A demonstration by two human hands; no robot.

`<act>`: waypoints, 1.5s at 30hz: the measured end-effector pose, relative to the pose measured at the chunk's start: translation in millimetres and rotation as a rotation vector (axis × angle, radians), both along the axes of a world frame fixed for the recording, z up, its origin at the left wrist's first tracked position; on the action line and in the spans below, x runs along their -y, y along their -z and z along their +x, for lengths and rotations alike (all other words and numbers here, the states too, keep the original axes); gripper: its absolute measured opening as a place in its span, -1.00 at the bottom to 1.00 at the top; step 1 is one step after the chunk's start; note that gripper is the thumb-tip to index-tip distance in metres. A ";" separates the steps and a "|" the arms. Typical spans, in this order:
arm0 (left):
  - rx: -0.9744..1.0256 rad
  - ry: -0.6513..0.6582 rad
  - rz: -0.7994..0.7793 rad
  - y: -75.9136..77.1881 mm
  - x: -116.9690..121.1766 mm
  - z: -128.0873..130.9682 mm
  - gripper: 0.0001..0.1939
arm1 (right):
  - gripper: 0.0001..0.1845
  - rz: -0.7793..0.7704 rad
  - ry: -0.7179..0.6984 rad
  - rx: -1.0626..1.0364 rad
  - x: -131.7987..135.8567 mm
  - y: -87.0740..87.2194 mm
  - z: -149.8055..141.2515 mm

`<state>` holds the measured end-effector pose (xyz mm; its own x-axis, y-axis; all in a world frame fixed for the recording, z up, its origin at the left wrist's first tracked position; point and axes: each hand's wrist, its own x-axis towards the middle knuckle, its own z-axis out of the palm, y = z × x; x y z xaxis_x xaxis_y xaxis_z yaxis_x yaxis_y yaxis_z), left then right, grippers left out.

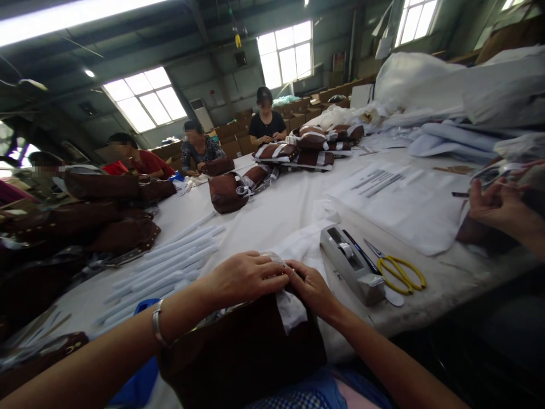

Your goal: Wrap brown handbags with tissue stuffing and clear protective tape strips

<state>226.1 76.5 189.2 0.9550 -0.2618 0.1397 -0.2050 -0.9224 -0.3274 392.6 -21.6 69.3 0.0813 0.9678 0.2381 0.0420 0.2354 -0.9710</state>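
A dark brown leather bag (242, 346) stands upright at the table edge right in front of me. White tissue-like wrapping (292, 311) hangs over its top right side. My left hand (249, 275) reaches across the bag's top with its fingers bent over the wrapping. Close against it, my right hand (313, 287) has its fingers curled on the same wrapped part, at the bag's upper right corner. Both hands are closed there and nearly touch. What lies under the fingers is partly hidden.
Right of the bag are a tape dispenser (351, 264), a pen (361, 250) and yellow-handled scissors (400, 272). White paper rolls (170, 258) lie to the left, near piled brown bags (102, 221). A co-worker's hands (502, 204) are at the right; other people sit across the table.
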 end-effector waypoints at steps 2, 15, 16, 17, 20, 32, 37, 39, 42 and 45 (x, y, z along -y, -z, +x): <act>-0.020 -0.003 -0.002 -0.2 -0.3 1.1 -0.84 | -0.56 0.014 0.001 0.008 0.4 2.1 2.0; -0.025 -0.018 0.037 -2.8 4.4 -10.1 -0.82 | -0.58 -0.052 0.061 0.135 5.0 -7.5 4.1; -0.040 -0.023 0.035 -4.2 4.3 -12.4 -0.81 | -0.59 -0.050 0.073 0.152 5.4 -8.1 3.4; -0.056 -0.033 0.035 -5.4 4.2 -15.3 -0.80 | -0.60 -0.047 0.086 0.170 5.8 -8.8 2.8; -0.099 -0.076 0.018 -6.6 4.6 -27.5 -0.80 | -0.61 -0.044 0.118 0.219 6.2 -11.6 1.3; -0.162 -0.317 -0.172 13.0 25.7 -114.4 -0.78 | -0.46 -0.137 0.374 0.430 -4.9 11.2 45.0; -0.023 -0.372 -0.310 26.4 26.5 -126.4 -0.76 | -0.63 0.278 0.431 0.615 -0.2 -11.1 13.5; 0.040 -0.374 -0.333 30.6 27.9 -126.7 -0.77 | -0.66 0.448 0.157 0.704 -1.0 -23.0 -9.0; 0.122 -0.386 -0.357 36.9 32.9 -128.9 -0.81 | -0.67 0.433 -0.339 0.872 -13.1 -36.1 -40.5; 0.248 -0.494 -0.445 45.4 38.3 -138.4 -0.76 | -0.68 0.293 -0.502 1.032 -28.8 -42.9 -60.6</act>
<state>87.7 38.2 143.8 0.8735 0.3266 0.3610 0.3041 -0.9452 0.1192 332.0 7.3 112.1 -0.6529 0.7342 0.1861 0.6135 0.6567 -0.4386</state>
